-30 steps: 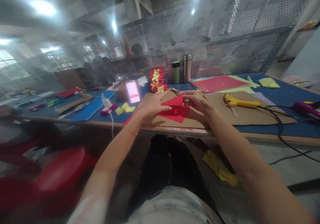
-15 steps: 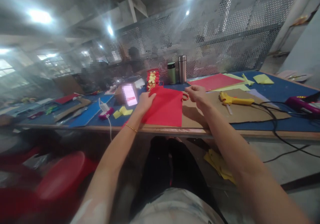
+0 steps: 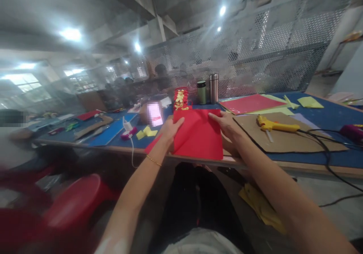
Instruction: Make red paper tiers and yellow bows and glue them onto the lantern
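A bright red sheet (image 3: 198,137), smooth like felt or craft paper, is held up over the table's front edge. My left hand (image 3: 170,128) pinches its left side, thumb on the near face. At its upper right corner, my right hand (image 3: 225,124) grips it the same way; the fingers behind are hidden. More red material (image 3: 153,143) shows beneath my left forearm. Just beyond the sheet stands a red ornament with gold decorations (image 3: 180,98). A yellow glue gun (image 3: 276,124) lies on brown cardboard (image 3: 297,142), to the right of my right hand.
A green flask (image 3: 201,93) and a steel flask (image 3: 214,89) stand at the back. Left are a lit phone (image 3: 154,114), yellow pieces (image 3: 146,132) and a white charger (image 3: 127,124). Red and yellow sheets (image 3: 253,103) lie back right. Black cables (image 3: 326,144) trail over the right edge.
My right hand has moved onto the sheet's upper right corner; earlier it was apart, near a small red loop no longer visible. The sheet is now lifted towards me. The camera view has shifted.
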`<state>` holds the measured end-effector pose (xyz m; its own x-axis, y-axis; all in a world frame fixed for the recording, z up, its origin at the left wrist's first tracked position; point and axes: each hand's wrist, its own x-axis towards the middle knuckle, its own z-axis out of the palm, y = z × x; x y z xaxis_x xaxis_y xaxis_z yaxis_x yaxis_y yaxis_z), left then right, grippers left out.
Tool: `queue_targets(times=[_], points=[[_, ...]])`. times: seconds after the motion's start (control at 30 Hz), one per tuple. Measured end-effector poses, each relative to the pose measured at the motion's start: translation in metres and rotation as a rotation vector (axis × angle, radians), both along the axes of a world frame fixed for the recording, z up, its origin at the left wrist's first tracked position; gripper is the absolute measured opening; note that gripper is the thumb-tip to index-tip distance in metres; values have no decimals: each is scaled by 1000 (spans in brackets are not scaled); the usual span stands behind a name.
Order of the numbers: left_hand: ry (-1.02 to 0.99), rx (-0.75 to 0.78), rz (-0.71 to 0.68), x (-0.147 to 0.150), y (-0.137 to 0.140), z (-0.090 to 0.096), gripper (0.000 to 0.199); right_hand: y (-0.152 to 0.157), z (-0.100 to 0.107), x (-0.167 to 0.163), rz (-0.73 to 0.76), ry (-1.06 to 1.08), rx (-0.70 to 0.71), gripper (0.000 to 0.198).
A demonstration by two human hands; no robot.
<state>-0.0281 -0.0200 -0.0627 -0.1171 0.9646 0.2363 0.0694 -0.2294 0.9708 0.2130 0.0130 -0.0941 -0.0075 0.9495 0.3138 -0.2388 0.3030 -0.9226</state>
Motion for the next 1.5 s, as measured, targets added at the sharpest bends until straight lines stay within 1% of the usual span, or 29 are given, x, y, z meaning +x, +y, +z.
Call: queue_targets(times=[0.13,0.27,0.33,0.47,0.57,0.7,0.87,0.97,1.07,1.13,1.2,1.27,1.33,1.4,1.5], points=[[-144,60,-67,-2,-6,12,36,0,1,6,1,23,-16,51],[-123,126,-57,-7,-9,21,32,-2,2,8,29,21,-36,47],[-100,124,-38,-9,-8,21,31,-5,3,6,55,16,-49,46],[-52,146,77,-10,-5,19,22,-10,5,5,115,21,-42,43],[-90,127,97,-9,-1,17,20,-11,5,6,148,37,-42,41],[-114,95,123,-6,5,13,22,-7,2,5,48,56,-21,45],[-45,126,231,-3,13,10,31,2,-2,6,-58,64,18,59],[18,167,339,-12,15,17,37,7,0,15,-128,80,51,67],[93,213,450,-27,14,30,41,8,3,22,-173,80,44,67],[136,237,497,-34,12,37,42,5,4,21,-108,63,-15,65],[185,265,520,-36,10,40,42,1,4,14,51,28,-68,63],[256,312,522,-32,9,40,41,-3,3,6,212,-26,-58,56],[328,360,515,-23,10,39,38,-6,0,1,302,-54,-41,48],[368,384,491,-14,11,38,37,-7,-2,-1,284,-11,-58,48],[395,409,431,-3,14,38,34,-3,-5,1,164,73,-66,50]])
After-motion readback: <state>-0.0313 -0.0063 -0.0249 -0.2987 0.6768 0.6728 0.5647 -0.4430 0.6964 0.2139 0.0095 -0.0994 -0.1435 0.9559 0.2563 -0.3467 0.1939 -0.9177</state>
